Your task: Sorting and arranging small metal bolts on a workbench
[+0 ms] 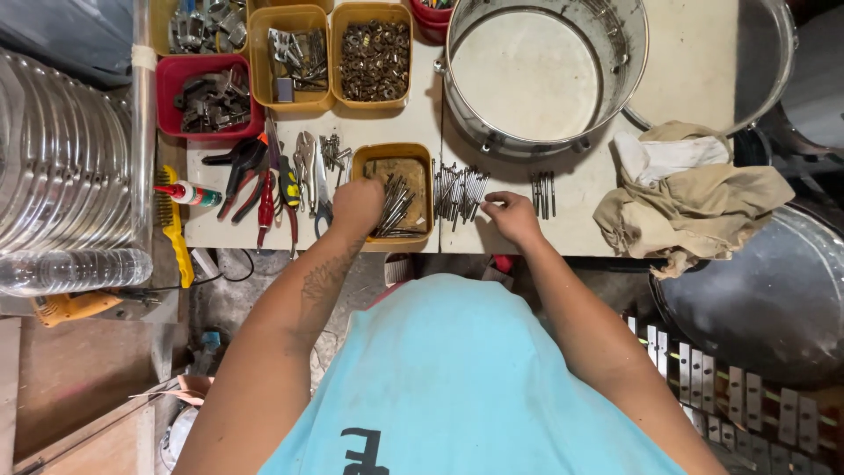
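Observation:
My left hand (356,207) reaches into a yellow bin (424,158) of long metal bolts at the table's near edge, fingers closed among them; whether it grips one cannot be told. My right hand (512,215) rests on the table beside a loose row of bolts (459,192), its fingertips touching their right end. A smaller group of bolts (543,192) lies just right of that hand.
A large steel drum shell (545,75) stands at the back. Bins of nuts (374,57) and brackets (209,101) sit at back left. Pliers and screwdrivers (268,180) lie left of the bolt bin. Crumpled rags (686,189) lie at right, stacked metal hoops (61,167) at far left.

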